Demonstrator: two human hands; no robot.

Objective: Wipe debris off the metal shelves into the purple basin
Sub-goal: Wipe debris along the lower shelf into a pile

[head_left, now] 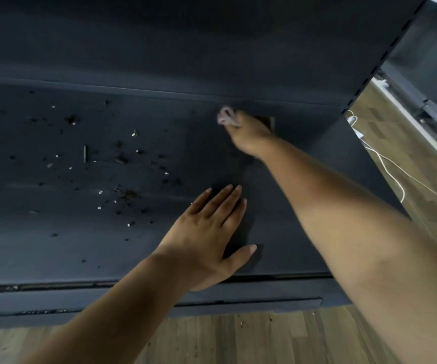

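Note:
A dark metal shelf [54,245] fills most of the view. Debris [122,177], small dark crumbs and pale specks, is scattered over its left and middle part. My left hand [209,232] rests flat on the shelf near the front edge, fingers straight and spread. My right hand [249,132] reaches to the back of the shelf and grips a small pale cloth [225,118], which is blurred. The purple basin is not in view.
The shelf's slotted upright [385,56] runs along the right side. Beyond it lies wooden floor [385,143] with white cables [393,177]. More wooden floor [238,337] with a few crumbs shows below the shelf's front edge.

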